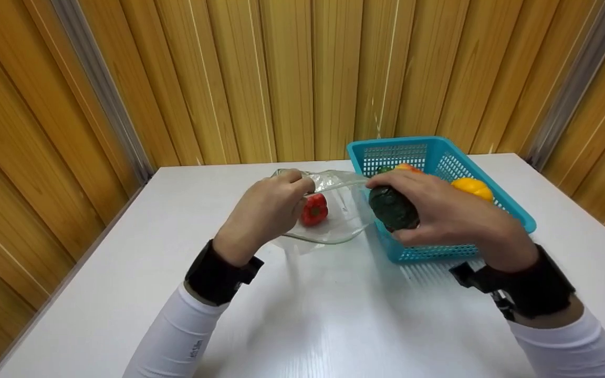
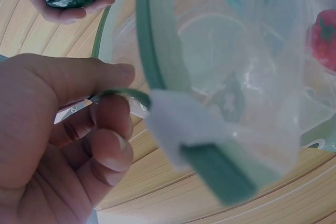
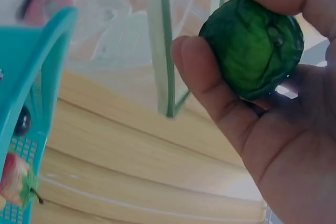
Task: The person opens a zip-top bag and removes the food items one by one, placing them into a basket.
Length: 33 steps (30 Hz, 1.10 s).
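Note:
My left hand [image 1: 273,205] pinches the green-edged rim of a clear zip bag [image 1: 345,212] between thumb and fingers, and the bag's mouth gapes toward me. Inside the bag lies a red bell pepper [image 1: 314,211]. In my right hand [image 1: 452,212] is a small, round, dark green cabbage [image 3: 254,48], gripped between thumb and fingers. The cabbage is beside the right end of the bag's mouth, above the near left side of the basket. In the left wrist view the bag's white slider tab [image 2: 181,127] hangs near my left fingertips.
A turquoise basket [image 1: 524,223] stands to the right on the white table [image 1: 323,310], partly behind my right hand. It holds a yellow bell pepper [image 1: 471,188] and several other pieces of produce. Wood-patterned panels [image 1: 281,79] wall the table's back and sides.

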Each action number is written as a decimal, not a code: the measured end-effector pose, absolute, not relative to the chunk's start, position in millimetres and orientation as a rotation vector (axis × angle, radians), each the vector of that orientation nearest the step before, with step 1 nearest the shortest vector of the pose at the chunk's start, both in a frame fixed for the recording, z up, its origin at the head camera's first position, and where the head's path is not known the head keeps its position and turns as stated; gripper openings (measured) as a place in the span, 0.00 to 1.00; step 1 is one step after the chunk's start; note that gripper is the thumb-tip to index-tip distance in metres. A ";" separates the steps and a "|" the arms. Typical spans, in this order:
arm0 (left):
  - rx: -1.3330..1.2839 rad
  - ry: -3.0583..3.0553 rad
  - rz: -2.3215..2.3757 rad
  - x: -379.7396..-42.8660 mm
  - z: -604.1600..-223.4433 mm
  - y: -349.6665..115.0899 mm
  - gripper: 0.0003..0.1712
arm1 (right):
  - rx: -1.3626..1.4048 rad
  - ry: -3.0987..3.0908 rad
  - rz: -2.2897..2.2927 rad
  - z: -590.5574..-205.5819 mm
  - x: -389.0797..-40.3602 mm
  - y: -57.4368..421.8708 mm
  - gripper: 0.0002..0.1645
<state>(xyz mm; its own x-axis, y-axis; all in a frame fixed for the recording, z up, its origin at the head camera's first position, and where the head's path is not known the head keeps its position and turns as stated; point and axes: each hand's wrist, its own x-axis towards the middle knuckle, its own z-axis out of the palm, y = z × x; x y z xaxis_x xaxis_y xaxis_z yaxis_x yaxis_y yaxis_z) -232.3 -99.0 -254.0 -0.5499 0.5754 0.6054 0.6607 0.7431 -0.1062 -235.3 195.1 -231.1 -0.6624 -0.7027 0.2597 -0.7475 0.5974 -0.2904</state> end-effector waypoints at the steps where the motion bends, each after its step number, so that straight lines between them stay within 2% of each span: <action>1: -0.926 -2.308 -0.180 -232.1 -254.4 -99.1 0.08 | 1.239 -2.687 0.600 -230.8 -235.7 200.2 0.43; 6: -0.929 -2.304 -0.196 -231.3 -252.6 -101.0 0.08 | 1.140 -2.712 0.661 -228.2 -242.3 226.2 0.44; 13: -0.931 -2.314 -0.211 -229.7 -250.8 -104.6 0.08 | 0.849 -2.923 0.683 -242.5 -273.2 234.9 0.52; 20: -0.925 -2.325 -0.217 -229.3 -251.0 -104.8 0.08 | 0.819 -3.055 0.619 -266.8 -295.4 230.0 0.44; 28: -0.937 -2.329 -0.220 -229.9 -250.2 -102.1 0.08 | 0.929 -3.128 0.600 -276.8 -299.8 235.5 0.38; 33: -0.933 -2.317 -0.215 -230.4 -250.2 -102.7 0.09 | 1.071 -3.120 0.471 -276.7 -298.4 237.0 0.26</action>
<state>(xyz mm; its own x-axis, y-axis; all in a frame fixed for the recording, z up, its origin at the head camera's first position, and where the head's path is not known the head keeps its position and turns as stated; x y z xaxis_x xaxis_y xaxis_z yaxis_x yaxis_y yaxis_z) -230.4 -102.7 -250.2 -0.5550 0.5700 0.6059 0.6719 0.7366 -0.0774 -298.4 237.0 -276.7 -0.7771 -0.6233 -0.0876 -0.5697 0.7557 -0.3230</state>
